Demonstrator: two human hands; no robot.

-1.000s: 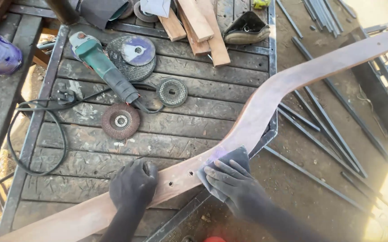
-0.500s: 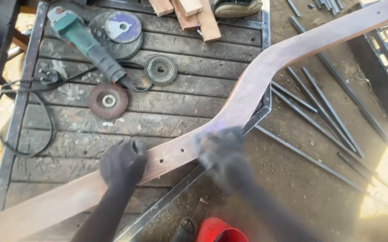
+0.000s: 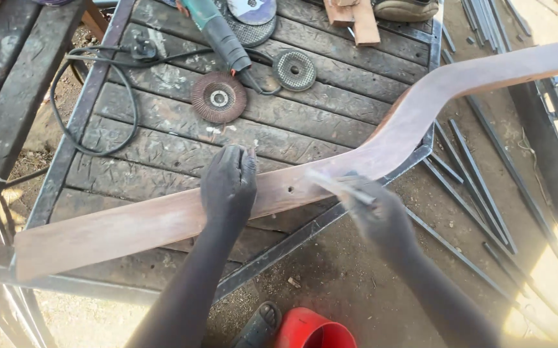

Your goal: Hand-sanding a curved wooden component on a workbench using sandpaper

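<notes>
- Curved wooden board [image 3: 150, 222]: lies slantwise across the slatted metal workbench [image 3: 163, 122], far end overhanging.
- Left hand [image 3: 229, 183]: pressed flat on the board, fingers closed together, gripping nothing.
- Right hand [image 3: 375, 212]: blurred; fingers curled around a pale sanding sheet [image 3: 338, 185] against the board's edge.
- Flap disc [image 3: 218, 98]: near the angle grinder [image 3: 218, 32].

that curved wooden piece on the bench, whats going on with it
A person is working on a long curved wooden plank lying across a slatted workbench. The left hand presses flat on the plank, holding it down. The right hand, blurred with motion, holds what looks like a folded sheet of sandpaper against the plank near its bend. An angle grinder with its cable and a few loose discs lie on the bench beyond, untouched.
</notes>
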